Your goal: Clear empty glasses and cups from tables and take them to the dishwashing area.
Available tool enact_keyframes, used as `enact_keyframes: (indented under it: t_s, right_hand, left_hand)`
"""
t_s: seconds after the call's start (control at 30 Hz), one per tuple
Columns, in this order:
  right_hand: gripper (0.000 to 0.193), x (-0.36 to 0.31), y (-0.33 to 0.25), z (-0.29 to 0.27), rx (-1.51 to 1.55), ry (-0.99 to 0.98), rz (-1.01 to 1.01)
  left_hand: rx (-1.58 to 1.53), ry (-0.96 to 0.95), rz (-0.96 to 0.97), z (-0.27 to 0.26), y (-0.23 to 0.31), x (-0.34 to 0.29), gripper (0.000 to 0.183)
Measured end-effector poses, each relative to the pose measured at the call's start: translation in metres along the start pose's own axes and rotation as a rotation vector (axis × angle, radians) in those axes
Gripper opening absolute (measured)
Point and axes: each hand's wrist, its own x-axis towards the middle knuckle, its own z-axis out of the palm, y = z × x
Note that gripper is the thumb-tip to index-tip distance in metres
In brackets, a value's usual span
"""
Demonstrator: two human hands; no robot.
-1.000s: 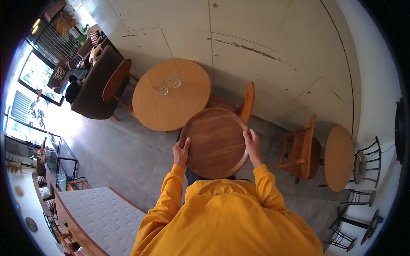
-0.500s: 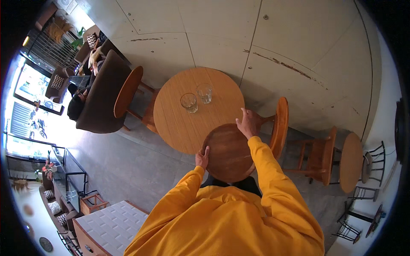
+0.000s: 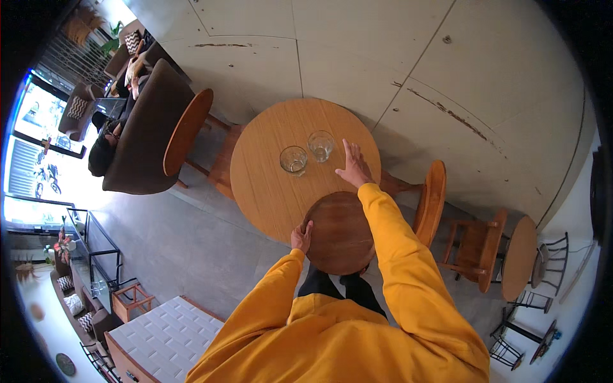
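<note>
Two clear drinking glasses stand side by side on a round wooden table: a left glass and a right glass. My left hand grips the left edge of a dark round wooden tray, its thumb over the rim. The tray sits close to my body, its far part overlapping the table's near edge. My right hand is off the tray, above the table, with fingers apart and nothing in it. It is nearest to the right glass but not touching it.
One wooden chair stands left of the table, another right of it. A pale panelled wall runs behind. Farther left is a brown armchair, with a seated person beyond. A white-topped counter is at lower left.
My right hand has left the tray's right edge and moved forward and left over the table toward the glasses, its fingers spreading. My left hand keeps hold of the tray.
</note>
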Motion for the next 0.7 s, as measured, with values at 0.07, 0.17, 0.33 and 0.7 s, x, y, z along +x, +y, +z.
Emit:
enact_keyframes:
  t_s: [0.07, 0.17, 0.33, 0.7]
  right_hand:
    - [0.105, 0.009, -0.009, -0.004, 0.016, -0.048, 0.029]
    - [0.108, 0.023, -0.016, -0.006, 0.023, -0.053, 0.006]
    - [0.112, 0.051, -0.017, -0.002, 0.035, -0.072, -0.137]
    - [0.107, 0.07, -0.011, -0.009, 0.07, -0.089, -0.333]
  left_hand:
    - [-0.041, -0.004, 0.011, -0.002, 0.0, 0.004, 0.051]
    - [-0.066, 0.005, 0.026, -0.001, 0.0, 0.008, 0.049]
    - [-0.016, 0.009, 0.015, -0.003, 0.001, 0.012, 0.048]
    - [0.165, -0.065, -0.148, -0.002, 0.008, 0.016, 0.05]
